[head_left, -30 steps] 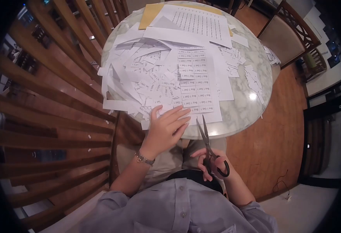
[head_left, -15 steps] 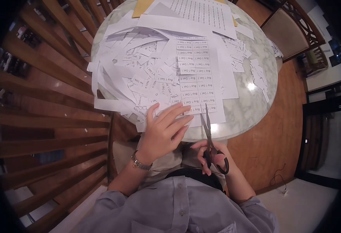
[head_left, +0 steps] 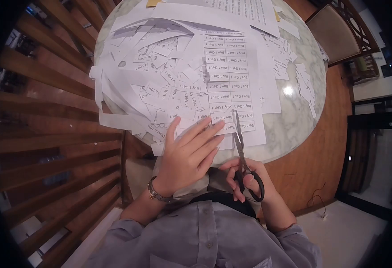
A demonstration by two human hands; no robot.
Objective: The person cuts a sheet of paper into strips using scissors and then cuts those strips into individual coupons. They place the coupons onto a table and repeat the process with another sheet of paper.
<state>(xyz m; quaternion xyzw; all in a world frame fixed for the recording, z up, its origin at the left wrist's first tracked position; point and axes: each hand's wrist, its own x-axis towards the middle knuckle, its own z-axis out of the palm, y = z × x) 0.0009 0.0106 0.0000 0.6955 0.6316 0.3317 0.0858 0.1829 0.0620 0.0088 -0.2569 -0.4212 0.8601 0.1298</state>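
From my station I read "Buy 1 Get 1" repeated in two columns on the white rectangular paper sheet (head_left: 229,77), lying on the round grey-white marble table (head_left: 289,127). Loose white paper slips (head_left: 155,129) beside it read "Diskon 10%". I see the left hand (head_left: 184,154) spread, fingertips at the sheet's near end; the right hand (head_left: 252,174) curls around black-handled metal scissors (head_left: 239,142), blades at the column line.
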